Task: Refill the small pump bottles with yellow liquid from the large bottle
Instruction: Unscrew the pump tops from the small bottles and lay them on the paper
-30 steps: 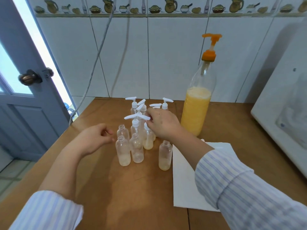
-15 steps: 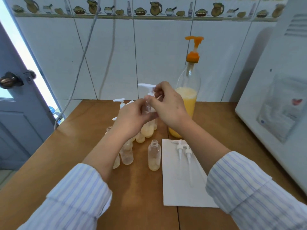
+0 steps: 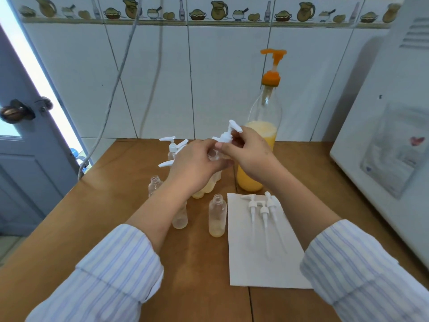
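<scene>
Bottle (image 3: 214,156): gripping it in mid-air with left hand (image 3: 195,166), above the cluster, just in front of big bottle (image 3: 267,112). Pinching its pump (image 3: 226,135) at the collar with right hand (image 3: 250,156), fingers curled round it, pump tilting to the left. Judging this as unscrewing or drawing the pump out; unable to tell whether the threads are free, dip tube hidden behind the fingers.

Noting risks from here:

- Dripping. Expecting a wet dip tube once lifted clear; carrying it over bare table (image 3: 92,217) instead of straight to paper (image 3: 255,263) risking yellow spots on the wood.
- Tipping the held bottle while twisting, and spilling whatever is left inside; level not visible behind the hand.
- Knocking the open bottles (image 3: 217,214) standing uncapped below. Left forearm passing directly over two of them, so lowering the elbow likely toppling them, each showing a little yellowish residue at the bottom.
- Bumping the big bottle. Standing tall and narrow with an orange pump on top, just behind the right hand; pulling back sharply when the pump comes free possibly rocking it.
- Crowding the paper. Three loose pumps (image 3: 262,210) already lying there side by side, touching or nearly so; setting down a fourth carelessly possibly rolling one off onto the table.
- Brushing the capped bottles (image 3: 173,147) just behind the left hand.
</scene>
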